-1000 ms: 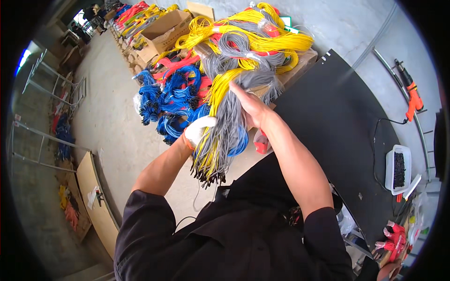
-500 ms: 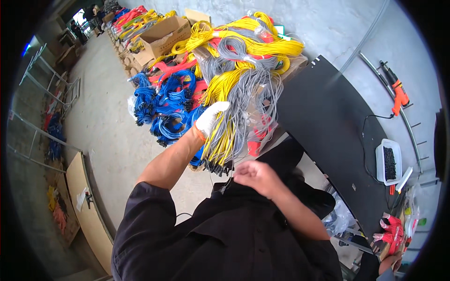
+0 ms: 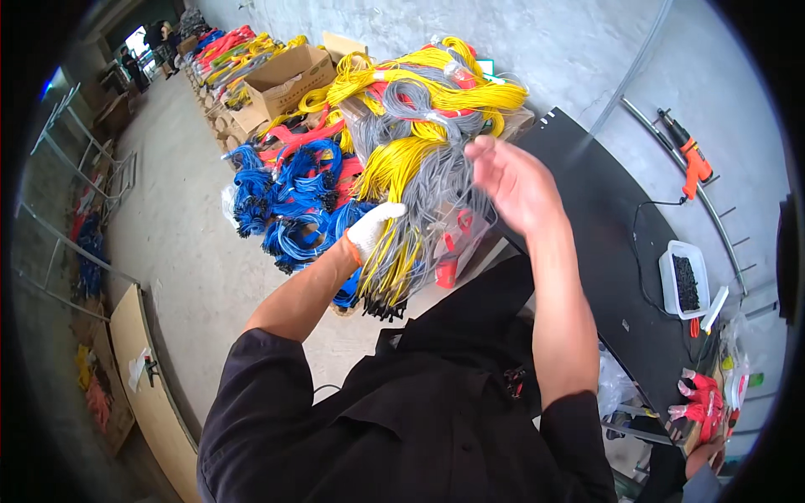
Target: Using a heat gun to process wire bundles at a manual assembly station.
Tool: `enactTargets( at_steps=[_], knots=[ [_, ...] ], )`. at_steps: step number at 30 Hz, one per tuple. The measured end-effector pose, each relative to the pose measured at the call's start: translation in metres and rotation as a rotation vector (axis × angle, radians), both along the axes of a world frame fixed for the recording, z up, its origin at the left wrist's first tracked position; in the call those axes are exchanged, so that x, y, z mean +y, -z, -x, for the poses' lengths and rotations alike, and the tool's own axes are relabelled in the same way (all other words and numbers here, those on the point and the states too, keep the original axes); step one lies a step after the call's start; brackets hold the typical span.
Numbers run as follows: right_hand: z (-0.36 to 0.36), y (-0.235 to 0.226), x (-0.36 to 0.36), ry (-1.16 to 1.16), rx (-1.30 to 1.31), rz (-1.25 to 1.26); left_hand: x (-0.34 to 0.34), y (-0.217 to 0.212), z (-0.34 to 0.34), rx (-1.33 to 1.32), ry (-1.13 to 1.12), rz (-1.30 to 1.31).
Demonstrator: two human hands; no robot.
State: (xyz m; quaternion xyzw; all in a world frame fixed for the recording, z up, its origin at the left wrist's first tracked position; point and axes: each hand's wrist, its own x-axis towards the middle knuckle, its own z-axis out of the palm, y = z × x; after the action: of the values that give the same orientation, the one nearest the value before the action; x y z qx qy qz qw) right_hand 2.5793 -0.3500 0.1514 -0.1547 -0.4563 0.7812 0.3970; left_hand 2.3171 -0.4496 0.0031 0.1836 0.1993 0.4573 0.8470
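Surroundings: a heap of coiled yellow, grey and red cable bundles (image 3: pixel 436 92) lies on a stack ahead, with blue cable coils (image 3: pixel 289 201) piled to its left on the concrete floor (image 3: pixel 180 251) and an open brown cardboard box (image 3: pixel 289 77) behind them. A black flat-topped workbench (image 3: pixel 612 226) runs along the right; a white rectangular tray of small black parts (image 3: pixel 686 281) sits on it, and an orange-handled tool (image 3: pixel 692 155) hangs on the grey wall beyond. The person's dark sleeves and torso cover the lower centre of the view.

Orientation: the hanging bundle of thin grey and yellow wires (image 3: pixel 415 226) has its long axis near vertical, leaning slightly down-left. Its upper end merges into the heap; its lower end, tipped with black connectors, hangs free above the floor beside the bench edge.

Grip: the left hand (image 3: pixel 373 230), in a white knit glove, is closed around the bundle about midway along its length. The bare right hand (image 3: pixel 511 180) is raised just right of the bundle's upper part, fingers spread apart and holding nothing; whether the fingertips touch the grey wires cannot be told.
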Motion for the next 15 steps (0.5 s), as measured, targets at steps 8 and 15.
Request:
enactTargets(
  at_steps=[8, 15],
  knots=[
    [-0.045, 0.073, 0.043, -0.044, -1.000, -0.113, -0.001, 0.044, 0.012, 0.074, 0.016, 0.125],
    [-0.035, 0.253, 0.011, 0.123, -0.787, 0.261, 0.000, 0.037, 0.014, 0.084, 0.056, 0.159]
  ],
)
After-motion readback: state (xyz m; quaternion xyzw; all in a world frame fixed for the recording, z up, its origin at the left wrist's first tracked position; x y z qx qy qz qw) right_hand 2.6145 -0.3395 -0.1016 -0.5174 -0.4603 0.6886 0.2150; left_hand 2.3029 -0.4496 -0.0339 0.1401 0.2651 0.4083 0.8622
